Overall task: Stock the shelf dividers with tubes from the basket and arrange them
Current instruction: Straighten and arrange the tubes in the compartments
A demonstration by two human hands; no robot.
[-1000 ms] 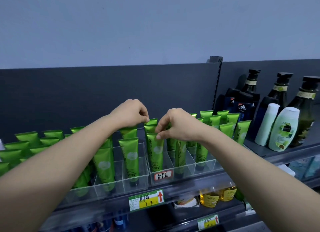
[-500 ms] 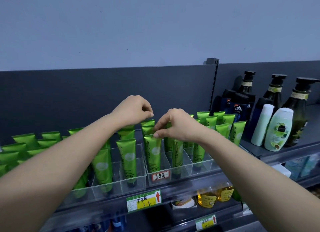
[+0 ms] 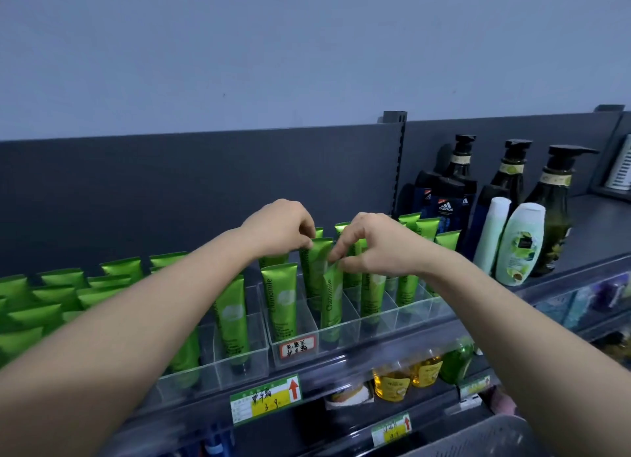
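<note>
1. Step in hand: arranging. Both hands are at work in the centre of the frame, over the clear acrylic divider tray (image 3: 351, 333) on the dark shelf (image 3: 580, 238).
2. Right hand (image 3: 382, 251): thumb and forefinger are together. These fingers (image 3: 337, 250) are clamped on the crimped top edge of a green plastic tube (image 3: 333, 303) lettered "Chamomile".
3. Position of that tube: cap down in a front compartment of the tray, just right of the one bearing the red-bordered handwritten label (image 3: 297, 346). It leans, with its top tipped to the right of the frame, and is not yet square with its neighbours.
4. Left hand (image 3: 278, 233): fingers curled, appearing to pinch the top corner of a second green tube (image 3: 316, 272), which stands upright directly behind the leaning one.
5. Stock level: rows of like tubes fill the compartments to the left and right, so the stocking looks well advanced.
6. The grey mesh basket (image 3: 495, 436) sits at the lower right edge. Its contents cannot be seen.
7. Next move, as judged: bring the leaning tube upright and turn its printed face forward. The left hand should hold the rear tube back so the two do not foul.
8. Risk: the tubes stand close, and a sideways push could topple those alongside.
</note>
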